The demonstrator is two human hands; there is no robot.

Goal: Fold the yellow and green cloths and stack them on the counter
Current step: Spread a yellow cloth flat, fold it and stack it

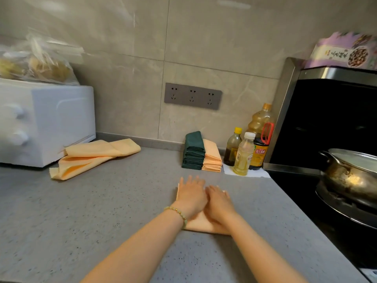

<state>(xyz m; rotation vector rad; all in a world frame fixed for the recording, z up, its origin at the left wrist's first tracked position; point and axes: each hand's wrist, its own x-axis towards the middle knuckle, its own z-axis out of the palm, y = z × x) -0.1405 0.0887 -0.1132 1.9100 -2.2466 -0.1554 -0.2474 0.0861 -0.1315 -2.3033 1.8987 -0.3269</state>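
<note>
Yellow cloth (199,223), folded into a small rectangle, lies on the grey counter (102,211) near the middle of the scene, a little to the right. Both hands press flat on it, side by side and touching. The left hand (191,195) covers its far left part and the right hand (219,203) its right part, the fingers of each straight and pointing toward the wall (122,78). Neither hand grips anything. A beaded bracelet (177,213) sits on the left wrist.

Farther back, by the wall, two piles of folded cloths stand touching: the green stack (193,152) on the left and the yellow stack (212,160) on the right. Just right of them several bottles (242,156) stand on a white sheet (263,174). At the far left, loose yellow cloths (91,156) lie rumpled beside a white oven (40,121), which bears a plastic bag (40,64). At the right edge a metal wok (350,176) sits on the dark stove (295,184).
</note>
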